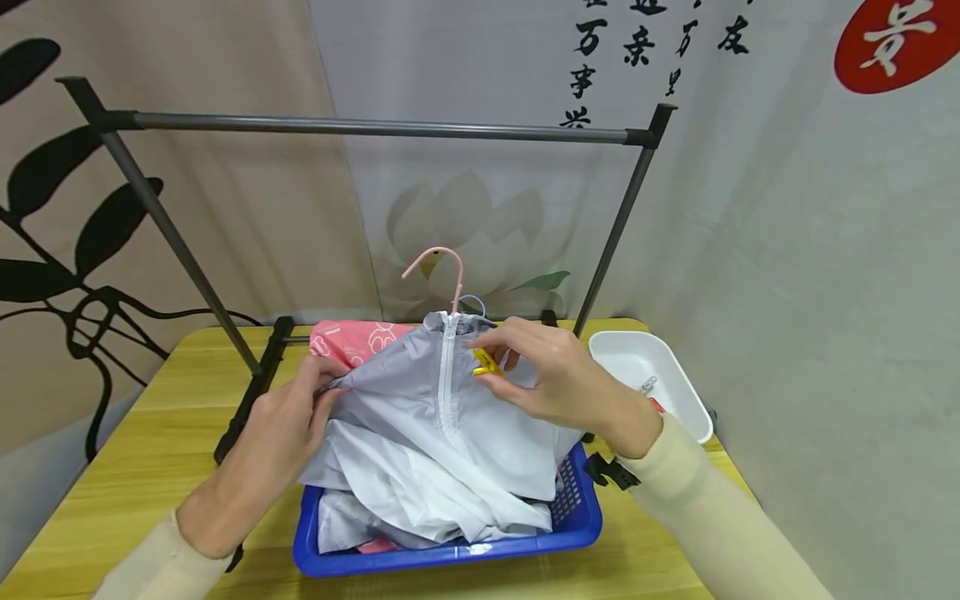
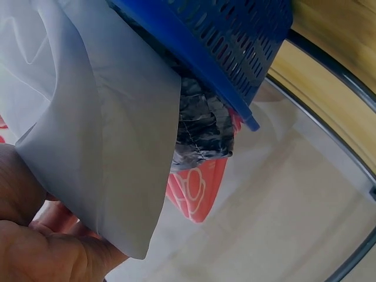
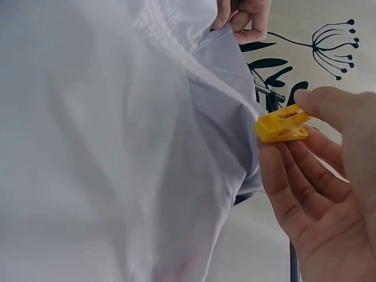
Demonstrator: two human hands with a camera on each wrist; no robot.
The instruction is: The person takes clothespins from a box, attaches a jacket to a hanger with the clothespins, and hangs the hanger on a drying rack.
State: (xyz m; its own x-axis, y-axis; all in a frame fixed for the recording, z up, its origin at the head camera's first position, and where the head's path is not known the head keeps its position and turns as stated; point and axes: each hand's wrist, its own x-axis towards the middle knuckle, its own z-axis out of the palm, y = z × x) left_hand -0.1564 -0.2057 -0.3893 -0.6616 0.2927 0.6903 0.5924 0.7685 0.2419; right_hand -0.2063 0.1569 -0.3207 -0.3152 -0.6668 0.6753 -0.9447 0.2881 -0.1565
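Observation:
A light grey and white zip jacket [image 1: 420, 417] lies over a blue basket [image 1: 450, 560], with the hook of a pink hanger [image 1: 459, 279] rising out of its collar. At the jacket's left shoulder side, my left hand [image 1: 281, 429] pinches the fabric between thumb and fingers. Over the jacket near the collar, my right hand [image 1: 562, 379] holds a yellow clothespin [image 3: 283, 124] between thumb and fingers. In the right wrist view the clothespin is right beside the jacket's zipper edge. The hanger's arms are hidden inside the jacket.
Behind the basket stands a dark metal rack [image 1: 375, 125] with a horizontal top bar. Pink patterned fabric [image 1: 352, 337] and a small blue hook [image 1: 474, 300] show behind the jacket. A white tray [image 1: 626, 346] with small clips stands at the right on the wooden table [image 1: 161, 450].

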